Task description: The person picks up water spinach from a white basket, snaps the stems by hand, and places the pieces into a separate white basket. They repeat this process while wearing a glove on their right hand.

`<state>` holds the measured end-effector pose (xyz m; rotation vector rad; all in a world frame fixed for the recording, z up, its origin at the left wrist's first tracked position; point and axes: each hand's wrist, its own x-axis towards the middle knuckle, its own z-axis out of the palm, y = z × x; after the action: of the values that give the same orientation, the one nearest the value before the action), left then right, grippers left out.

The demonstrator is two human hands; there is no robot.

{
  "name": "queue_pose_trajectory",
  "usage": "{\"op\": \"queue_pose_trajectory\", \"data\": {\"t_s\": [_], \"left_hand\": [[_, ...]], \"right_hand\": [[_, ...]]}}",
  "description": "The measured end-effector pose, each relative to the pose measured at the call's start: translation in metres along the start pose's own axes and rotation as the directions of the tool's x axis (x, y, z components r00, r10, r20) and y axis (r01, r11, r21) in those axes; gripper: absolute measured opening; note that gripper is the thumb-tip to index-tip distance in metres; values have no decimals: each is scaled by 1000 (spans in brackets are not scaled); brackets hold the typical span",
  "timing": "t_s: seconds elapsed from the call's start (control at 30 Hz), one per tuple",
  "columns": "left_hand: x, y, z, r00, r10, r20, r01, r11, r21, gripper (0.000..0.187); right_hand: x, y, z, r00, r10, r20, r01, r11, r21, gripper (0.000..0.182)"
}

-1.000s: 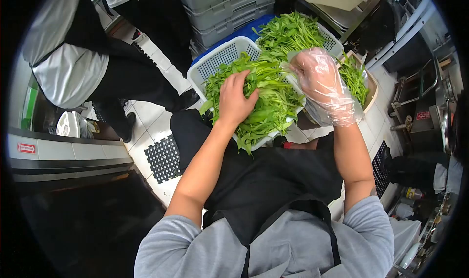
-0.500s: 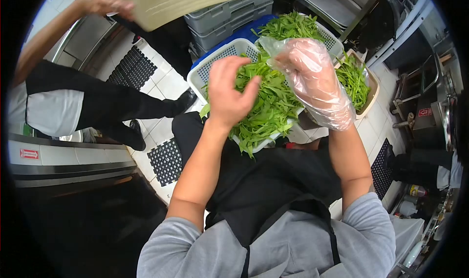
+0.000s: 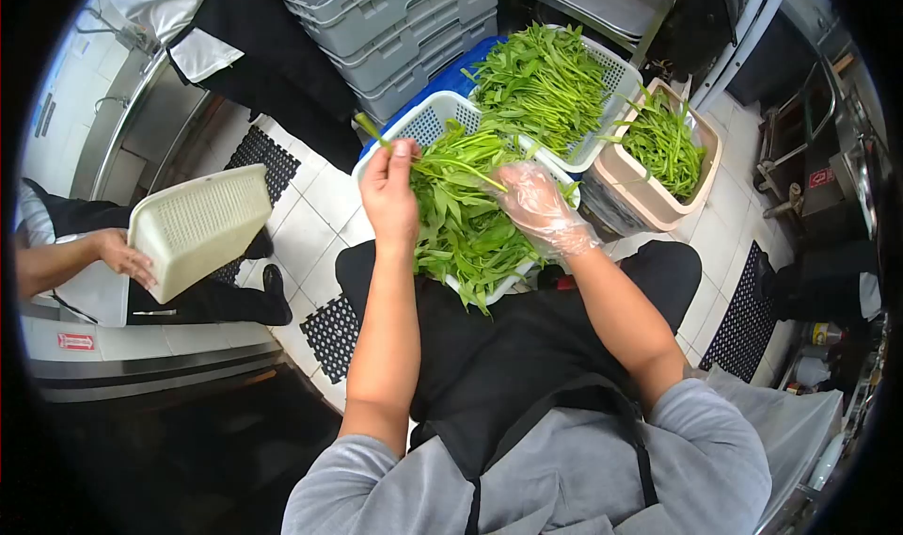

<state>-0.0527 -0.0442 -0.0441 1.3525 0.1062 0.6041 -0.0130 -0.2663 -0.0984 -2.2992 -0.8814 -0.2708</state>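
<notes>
Between my hands, above a pile of leafy greens, stretches a thin green water spinach stalk [image 3: 461, 165]. My left hand [image 3: 391, 191] is bare and pinches it near one end, which pokes out past the fingers. A clear plastic glove covers my right hand [image 3: 546, 210], and its bent fingers are closed on the other end. The leafy greens [image 3: 466, 239] heap over a white perforated basket [image 3: 428, 121] between my knees, some leaves hanging over its near rim.
Behind stands another basket [image 3: 616, 79] of bundled green stalks [image 3: 550, 88]. A beige bin [image 3: 663, 210] with cut stems [image 3: 668, 154] is at the right. Grey stacked crates [image 3: 395, 36] stand at the back. On the left, a co-worker's hand [image 3: 127, 257] holds a cream basket [image 3: 202, 229].
My gloved right hand has come down, and both hands now grip a stalk; my left fingers were spread and empty before. The co-worker's cream basket has moved from the top down to the left.
</notes>
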Motion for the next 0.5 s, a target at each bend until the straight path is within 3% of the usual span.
{"op": "queue_pose_trajectory", "data": {"t_s": [0.1, 0.13, 0.23, 0.27, 0.37, 0.4, 0.5], "left_hand": [[4, 1, -12, 999, 21, -29, -24, 990, -141, 24], [5, 8, -11, 998, 43, -36, -49, 983, -179, 24], [7, 18, -5, 993, 118, -29, -121, 971, -204, 22], [5, 22, -2, 990, 138, -12, -137, 967, -213, 22], [2, 23, 6, 988, 130, 82, -108, 967, -231, 21], [-1, 24, 13, 990, 106, 97, -80, 968, -240, 21], [-1, 25, 23, 984, 88, 158, -53, 975, -218, 22]], "right_hand": [[-13, 17, 16, 999, 6, -43, -4, 998, 62, 27], [-7, 6, 0, 982, 159, 106, -173, 975, 141, 34], [-8, -17, -12, 961, 275, 39, -275, 927, 256, 42], [-12, -18, -10, 981, 192, -15, -183, 955, 234, 49], [-11, -41, -19, 965, 256, 63, -263, 924, 277, 49], [-6, -40, -24, 950, 242, 198, -294, 908, 300, 50], [-18, -27, 1, 883, 401, 243, -468, 730, 498, 49]]}}
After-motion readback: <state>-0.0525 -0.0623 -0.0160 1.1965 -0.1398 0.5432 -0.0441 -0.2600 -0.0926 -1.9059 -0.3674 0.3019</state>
